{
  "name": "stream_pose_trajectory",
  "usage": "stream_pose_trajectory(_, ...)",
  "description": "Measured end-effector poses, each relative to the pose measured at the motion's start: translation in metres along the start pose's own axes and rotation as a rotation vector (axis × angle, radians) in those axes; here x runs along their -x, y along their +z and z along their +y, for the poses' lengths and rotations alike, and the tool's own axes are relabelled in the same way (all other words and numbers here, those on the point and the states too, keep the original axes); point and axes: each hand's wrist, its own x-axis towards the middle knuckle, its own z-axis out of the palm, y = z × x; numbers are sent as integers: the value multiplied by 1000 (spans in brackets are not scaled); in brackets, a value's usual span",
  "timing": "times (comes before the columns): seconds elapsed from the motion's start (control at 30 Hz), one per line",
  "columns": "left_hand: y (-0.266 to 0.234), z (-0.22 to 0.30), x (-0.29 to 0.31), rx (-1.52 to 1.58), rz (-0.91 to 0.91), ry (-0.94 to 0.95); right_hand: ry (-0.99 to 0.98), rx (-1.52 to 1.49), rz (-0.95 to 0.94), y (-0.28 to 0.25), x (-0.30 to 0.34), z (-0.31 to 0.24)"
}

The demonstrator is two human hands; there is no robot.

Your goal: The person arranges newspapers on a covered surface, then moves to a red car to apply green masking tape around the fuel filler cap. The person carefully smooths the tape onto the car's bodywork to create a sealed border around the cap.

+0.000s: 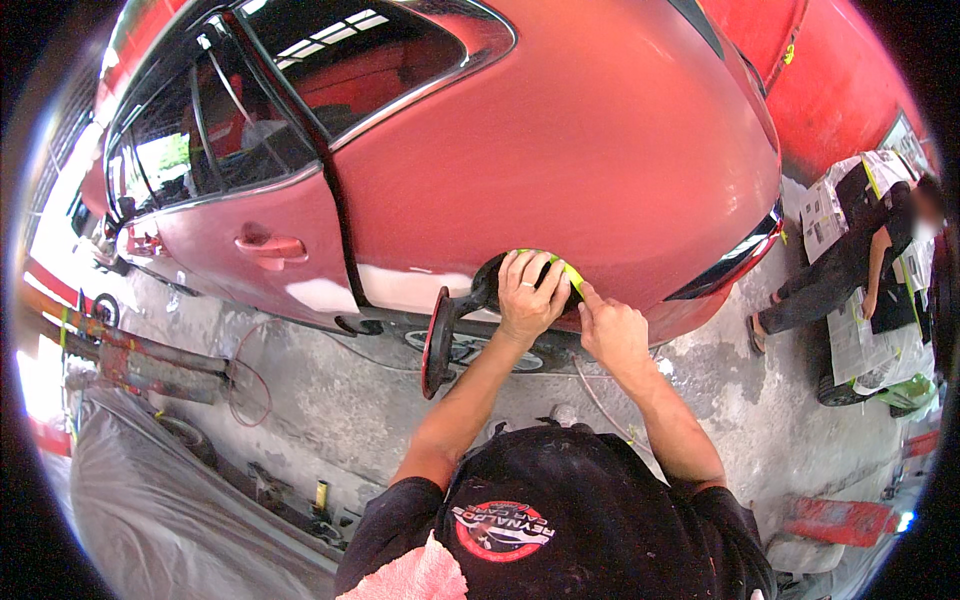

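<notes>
Hands at the fuel filler opening on the car's rear quarter

The left hand [528, 295] rests on the filler opening [492, 283], the right hand [612, 330] just beside it on the tape strip [570, 272]. The open filler flap [437, 340] hangs left of both; the door handle [270, 246] lies further left, another person [850, 255] far right.

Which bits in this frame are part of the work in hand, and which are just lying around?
In hand:
- left hand over the fuel filler opening
- right hand pressing green tape
- open fuel flap
- red car

Lying about:
- plastic sheet on the floor
- pink rag
- newspaper by a seated person
- orange stand
</notes>
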Motion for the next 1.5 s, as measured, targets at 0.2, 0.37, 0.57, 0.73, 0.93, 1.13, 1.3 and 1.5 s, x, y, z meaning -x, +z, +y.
stream_pose_trajectory(0.2,-1,8,-6,53,38,-81,3,2,4,13,9,-5)
stream_pose_trajectory(0.37,-6,17,-11,89,31,-131,29,22,43,13,11,-5)
stream_pose_trajectory(0.57,3,16,-7,68,80,-139,10,32,65,8,11,-8)
stream_pose_trajectory(0.73,2,15,-8,91,81,-153,7,23,46,8,11,-12)
stream_pose_trajectory(0.93,7,14,0,64,91,-179,15,31,36,8,8,-10)
stream_pose_trajectory(1.13,11,16,2,39,91,-190,6,-18,60,14,9,-6)
stream_pose_trajectory(1.3,15,16,4,11,86,-205,1,-39,60,14,10,-7)
stream_pose_trajectory(1.5,10,17,-4,-22,57,-165,34,-45,22,17,3,-6)
